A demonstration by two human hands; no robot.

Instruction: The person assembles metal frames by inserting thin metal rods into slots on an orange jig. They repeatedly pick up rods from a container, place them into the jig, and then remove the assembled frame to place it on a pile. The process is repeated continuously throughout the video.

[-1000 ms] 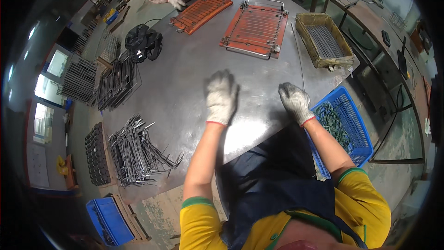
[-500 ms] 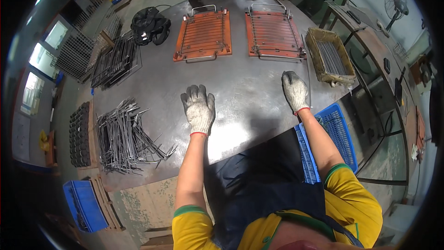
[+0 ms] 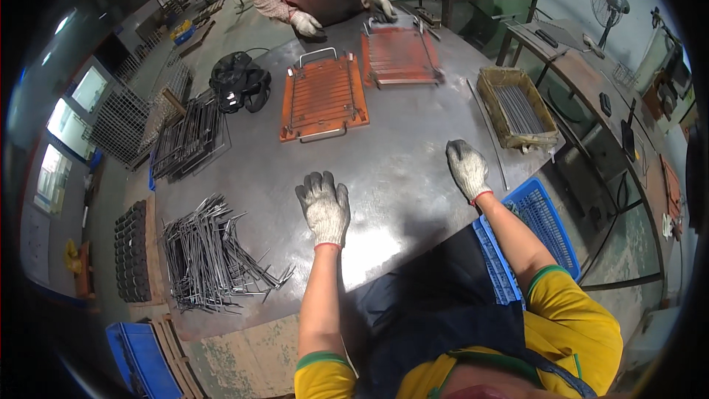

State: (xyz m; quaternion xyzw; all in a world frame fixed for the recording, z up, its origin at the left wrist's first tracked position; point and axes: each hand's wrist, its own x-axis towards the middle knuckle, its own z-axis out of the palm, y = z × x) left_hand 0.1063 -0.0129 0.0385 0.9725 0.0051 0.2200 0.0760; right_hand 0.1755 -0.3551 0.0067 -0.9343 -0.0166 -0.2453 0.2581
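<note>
My left hand (image 3: 325, 210), in a white knit glove with grey fingertips, lies palm down on the grey metal table (image 3: 399, 177), fingers spread and holding nothing. My right hand (image 3: 467, 170), gloved alike, rests near the table's front right edge; its fingers look stretched out and nothing shows in them. Beyond my hands lies an orange fixture plate (image 3: 323, 100) with thin metal rods across it and a bent handle at each end. A second orange fixture plate (image 3: 401, 55), blurred, is farther back, with a co-worker's gloved hand (image 3: 382, 7) at its far end.
Loose metal rods (image 3: 214, 258) are heaped at the left. Wire frames (image 3: 190, 140) and a black bundle (image 3: 240, 81) lie behind them. A worn yellowish box of rods (image 3: 517, 109) and a long rod (image 3: 489, 133) are at the right. A blue basket (image 3: 543, 222) stands beside my right forearm.
The right fixture plate has moved away from me and leftward, toward the co-worker. My view has tilted up, showing more of the co-worker. My hands stay resting on the table.
</note>
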